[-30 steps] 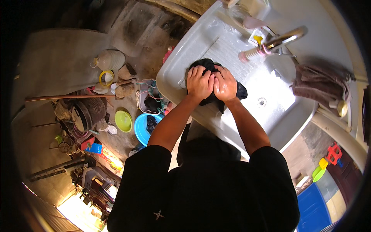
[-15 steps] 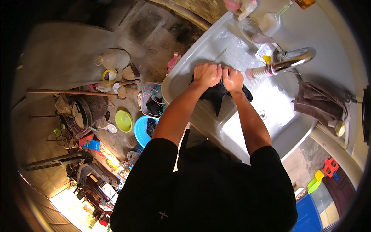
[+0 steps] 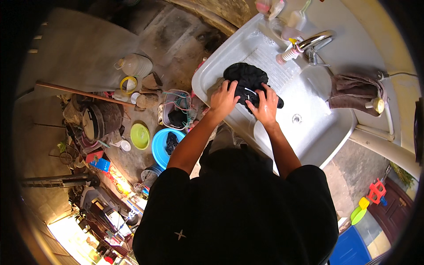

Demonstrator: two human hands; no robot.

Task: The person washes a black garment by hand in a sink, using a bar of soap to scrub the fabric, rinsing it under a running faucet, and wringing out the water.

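A wet, dark cloth garment (image 3: pixel 245 76) lies bunched on the ribbed washboard side of the white sink (image 3: pixel 316 134). White trim or cord shows on its near part, but what kind of garment it is cannot be made out. At its left edge, my left hand (image 3: pixel 223 100) touches the cloth with fingers spread. My right hand (image 3: pixel 266 109) rests on the near right part, its thumb and fingers apart and bits of foam on its back. Beyond the garment, the chrome faucet (image 3: pixel 317 40) carries a pink and white ribbed nozzle (image 3: pixel 289 55).
A brown towel (image 3: pixel 353 93) hangs right of the sink. On the floor to the left stand a blue basin (image 3: pixel 160 145) holding dark cloth, a green bowl (image 3: pixel 140 136), a grey basket (image 3: pixel 170 106) and a large plastic jug (image 3: pixel 136 65). A bottle (image 3: pixel 297 20) stands at the sink's far corner.
Both hands were closed in fists side by side over the garment. Now they are apart with fingers spread, and the garment lies more spread out beneath them. The whole view has shifted slightly.
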